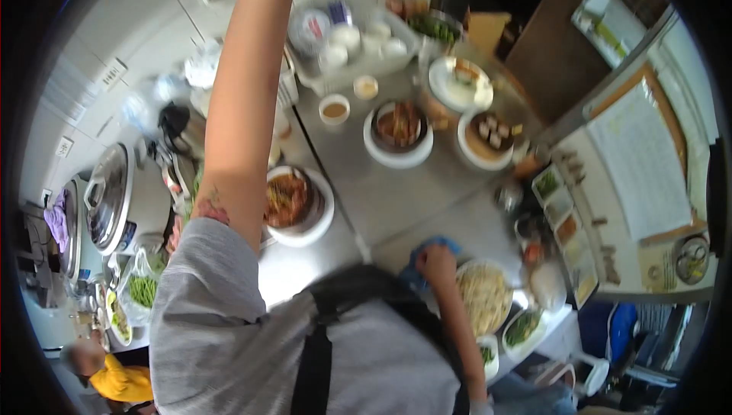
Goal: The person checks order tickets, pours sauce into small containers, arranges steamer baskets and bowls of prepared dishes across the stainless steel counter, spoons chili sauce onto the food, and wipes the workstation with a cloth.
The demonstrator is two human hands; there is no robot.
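My left arm [244, 94] stretches up past the top edge of the view, so the hand itself is cut off. Beneath that arm, a dark bowl of reddish-brown food [290, 197] stands on a white plate [324, 220]. My right hand [436, 262] is low in front of my body, its fingers closed on a crumpled blue cloth [417, 271] on the steel table [404, 217]. Just right of that hand is a large round dish of pale, sliced-looking food [484, 297]. A plate of chopped greens [524, 329] sits beyond it.
Farther back stand two more dark bowls [398, 125] [490, 139] on white plates, a sauce cup [334, 110] and a tray of white bowls [358, 72]. Seasoning compartments [564, 224] line the right. Large lidded pots [122, 197] and a person in yellow [120, 378] are at left.
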